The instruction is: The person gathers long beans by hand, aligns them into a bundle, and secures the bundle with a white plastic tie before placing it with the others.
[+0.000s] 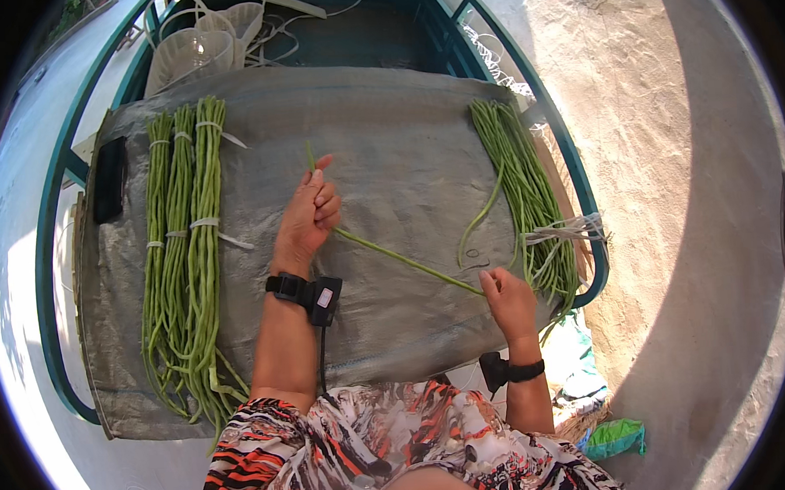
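My left hand (pixel 311 209) is closed around one end of a single yardlong bean (pixel 406 264), whose tip sticks up above the fingers. The bean slants down to my right hand (pixel 510 302), which grips its other end. Close to the right hand lies a pile of loose yardlong beans (pixel 517 167), with one bean curving out from its side. Three bundles of yardlong beans lie side by side on the left: an outer bundle (pixel 155 189), a middle bundle (pixel 179 208) and an inner bundle (pixel 203 194). White ties bind them near the top and around the middle.
Grey woven sheeting (pixel 381 147) covers the work surface, set over a cart with a green metal rail (pixel 551 107). A black phone (pixel 110 180) lies at the left edge. White strips (pixel 566 231) hang on the right rail. Translucent baskets (pixel 193 53) stand behind.
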{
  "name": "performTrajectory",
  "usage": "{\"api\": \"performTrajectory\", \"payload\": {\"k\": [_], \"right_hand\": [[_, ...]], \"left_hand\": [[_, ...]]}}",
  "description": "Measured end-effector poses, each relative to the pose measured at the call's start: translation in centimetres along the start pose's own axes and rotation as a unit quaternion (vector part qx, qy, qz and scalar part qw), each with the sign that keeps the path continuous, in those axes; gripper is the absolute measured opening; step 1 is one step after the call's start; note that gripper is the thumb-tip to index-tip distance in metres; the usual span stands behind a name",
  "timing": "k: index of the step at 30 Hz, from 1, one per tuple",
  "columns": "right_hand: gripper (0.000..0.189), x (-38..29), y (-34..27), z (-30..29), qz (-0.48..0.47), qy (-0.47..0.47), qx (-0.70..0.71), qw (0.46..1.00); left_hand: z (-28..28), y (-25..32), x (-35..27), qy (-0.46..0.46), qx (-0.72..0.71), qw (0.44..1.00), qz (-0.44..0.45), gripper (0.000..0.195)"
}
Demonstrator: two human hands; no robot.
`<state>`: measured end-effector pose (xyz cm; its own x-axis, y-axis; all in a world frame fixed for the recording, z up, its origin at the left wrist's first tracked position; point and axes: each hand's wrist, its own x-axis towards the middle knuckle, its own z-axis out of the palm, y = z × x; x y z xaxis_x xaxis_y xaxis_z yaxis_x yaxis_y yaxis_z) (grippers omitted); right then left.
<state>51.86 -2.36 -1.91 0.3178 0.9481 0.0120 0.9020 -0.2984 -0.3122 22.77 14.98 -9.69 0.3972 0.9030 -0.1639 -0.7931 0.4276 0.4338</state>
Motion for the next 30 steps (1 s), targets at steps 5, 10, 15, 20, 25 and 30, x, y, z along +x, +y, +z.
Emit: {"api": "performTrajectory", "payload": {"k": [5,10,15,20,25,30], "right_hand": [[0.035,1.0,3.0,-1.4,0.035,-0.084,-0.061,0.994],[0.037,0.9,5.9,-1.6,0.039,-0.171,-0.159,0.972],[0.032,3.9,5.5,-3.0,0.043,-0.135,-0.124,0.982],[0.025,10.9,4.2,-0.1,-0.042,0.036,-0.035,0.998],[0.031,17.2,4.2,3.3,-0.023,0.084,-0.128,0.988],[0.035,18.6,4.6,3.7,0.07,0.029,-0.131,0.988]], "left_hand": [[-1.1,0.6,0.2,0.047,0.016,0.998,0.03,0.031],[-0.7,1.3,0.0,0.054,0.033,0.998,0.026,0.031],[-2.3,1.6,-0.3,0.002,0.01,1.0,0.014,0.029],[-1.0,0.7,0.0,0.024,0.043,0.999,-0.007,0.028],[-2.1,0.5,0.5,-0.001,0.018,1.0,-0.015,0.025],[-2.1,0.5,0.1,0.028,0.028,0.999,-0.016,0.025]]}}
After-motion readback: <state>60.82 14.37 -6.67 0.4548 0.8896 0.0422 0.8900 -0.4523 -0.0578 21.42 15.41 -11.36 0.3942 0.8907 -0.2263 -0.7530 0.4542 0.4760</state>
